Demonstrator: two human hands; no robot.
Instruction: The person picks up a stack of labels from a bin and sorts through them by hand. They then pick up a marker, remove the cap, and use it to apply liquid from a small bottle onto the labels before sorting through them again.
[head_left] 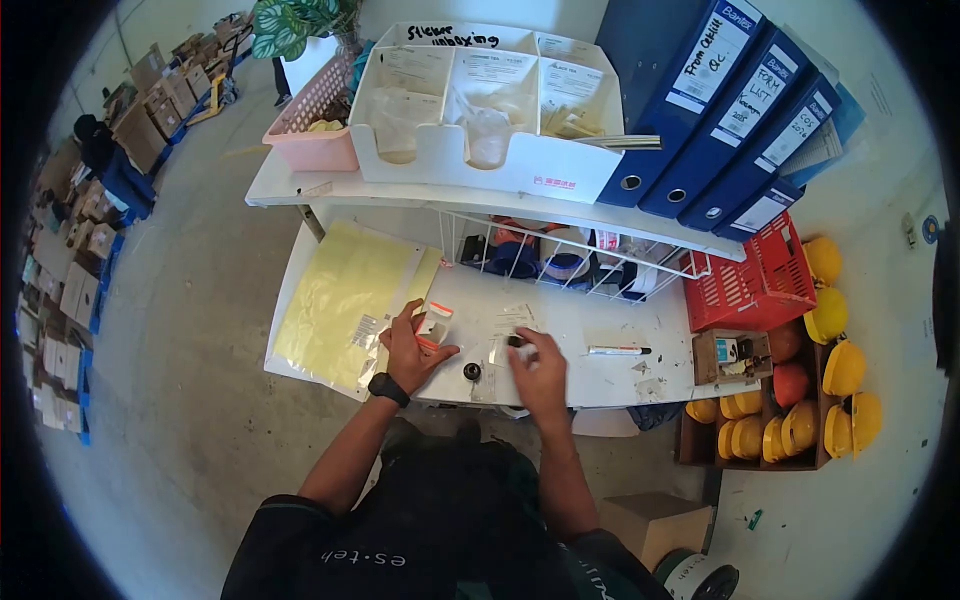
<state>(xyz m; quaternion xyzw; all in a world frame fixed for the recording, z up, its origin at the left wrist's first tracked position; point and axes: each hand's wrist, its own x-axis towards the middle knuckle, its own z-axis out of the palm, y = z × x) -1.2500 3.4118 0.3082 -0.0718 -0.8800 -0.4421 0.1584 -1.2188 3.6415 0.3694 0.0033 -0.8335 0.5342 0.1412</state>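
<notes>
My left hand (408,352) is closed around a small white and orange cardboard box (436,324), its thumb stretched out toward the middle of the desk. Between the thumb and fingers of my right hand (541,378) is a small black cap (515,341). On the desk between my hands stands a small dark bottle (472,371), seen from above. Clear printed labels or bags (512,320) lie just beyond and partly under my right hand. A white marker pen (618,350) with a black cap lies to the right.
A yellow plastic sheet (345,290) covers the desk's left side. Overhead, a shelf (420,192) carries a white sorting box (480,165), a pink basket (308,125) and blue binders (680,110). A wire rack (590,272) hangs beneath. A red crate (750,280) and yellow helmets (845,370) are right.
</notes>
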